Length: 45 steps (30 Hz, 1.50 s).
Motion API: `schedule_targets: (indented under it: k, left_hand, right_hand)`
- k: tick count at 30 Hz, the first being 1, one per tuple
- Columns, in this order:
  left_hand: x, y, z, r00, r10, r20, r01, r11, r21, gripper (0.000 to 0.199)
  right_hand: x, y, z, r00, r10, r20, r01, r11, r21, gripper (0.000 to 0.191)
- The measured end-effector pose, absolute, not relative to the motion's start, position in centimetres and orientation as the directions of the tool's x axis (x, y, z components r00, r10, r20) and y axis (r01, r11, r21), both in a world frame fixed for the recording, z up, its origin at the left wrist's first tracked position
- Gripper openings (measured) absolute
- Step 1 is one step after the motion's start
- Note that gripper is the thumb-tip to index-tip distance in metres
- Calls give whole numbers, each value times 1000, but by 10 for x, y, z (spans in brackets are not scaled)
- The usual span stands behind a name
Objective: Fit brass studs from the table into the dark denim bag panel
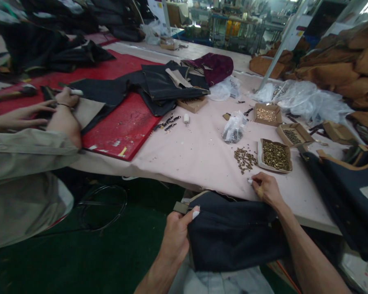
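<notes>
A dark navy bag piece lies over my lap, against the table edge. My left hand grips its left edge, with the thumb on top beside a small grey-green tab. White tape wraps my left thumb tip. My right hand is over the table edge at the piece's far right corner. Its fingers are pinched together, a white-wrapped tip pointing at a loose pile of brass rivets. Whatever they may hold is too small to make out. Just beyond that hand stands an open cardboard box of brass rivets.
Smaller boxes of metal parts and a clear plastic bag stand farther back. At left, a co-worker's hands work over a red board. Another dark bag hangs over the right edge; brown bags pile behind.
</notes>
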<state>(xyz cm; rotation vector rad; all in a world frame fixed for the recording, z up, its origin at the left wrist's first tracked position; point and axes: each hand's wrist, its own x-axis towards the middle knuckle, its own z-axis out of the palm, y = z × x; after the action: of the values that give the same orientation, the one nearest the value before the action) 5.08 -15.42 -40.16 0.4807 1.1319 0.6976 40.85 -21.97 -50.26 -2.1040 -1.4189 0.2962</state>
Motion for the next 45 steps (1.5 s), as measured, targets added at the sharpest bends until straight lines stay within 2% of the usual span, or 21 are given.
schedule_targets:
  k: [5, 14, 19, 24, 28, 32, 34, 36, 39, 42, 45]
  left_hand:
    - [49, -157, -405, 258, 690, -677, -264, 724, 637, 43]
    - [43, -159, -412, 313, 708, -633, -295, 706, 643, 54]
    - [44, -158, -409, 306, 706, -638, -288, 708, 645, 49]
    - [44, -154, -404, 304, 709, -636, -295, 705, 645, 44]
    - [41, -161, -396, 266, 712, -649, -342, 700, 628, 31]
    - [38, -174, -393, 186, 710, -680, -421, 682, 598, 21]
    - [36, -179, -394, 168, 699, -695, -422, 688, 590, 22]
    - [35, -181, -393, 231, 707, -669, -402, 695, 596, 20]
    - [37, -182, -389, 350, 717, -603, -362, 697, 618, 27]
    - [42, -181, -385, 379, 732, -566, -323, 678, 661, 28]
    - [47, -183, -383, 387, 758, -525, -292, 641, 710, 26]
  right_hand:
    - [411, -211, -507, 538, 833, 129, 731, -385, -563, 24]
    - [417, -224, -495, 541, 836, 90, 708, -395, -585, 42]
    - [417, -226, -493, 438, 894, 92, 771, -321, -550, 32]
    - [414, -216, -487, 392, 918, 59, 857, -341, -386, 21]
    - [411, -216, -479, 359, 933, -9, 891, -345, -293, 15]
    - [404, -227, -471, 357, 933, -44, 889, -353, -292, 17]
    - [389, -233, -459, 364, 931, -3, 873, -343, -346, 14]
    - [360, -241, -437, 326, 939, 110, 844, -237, -481, 10]
    - [299, -250, -400, 139, 958, 251, 758, 60, -650, 7]
    - [246, -251, -382, -73, 938, 340, 684, 295, -667, 10]
    - [223, -246, -385, -157, 908, 388, 701, 379, -604, 15]
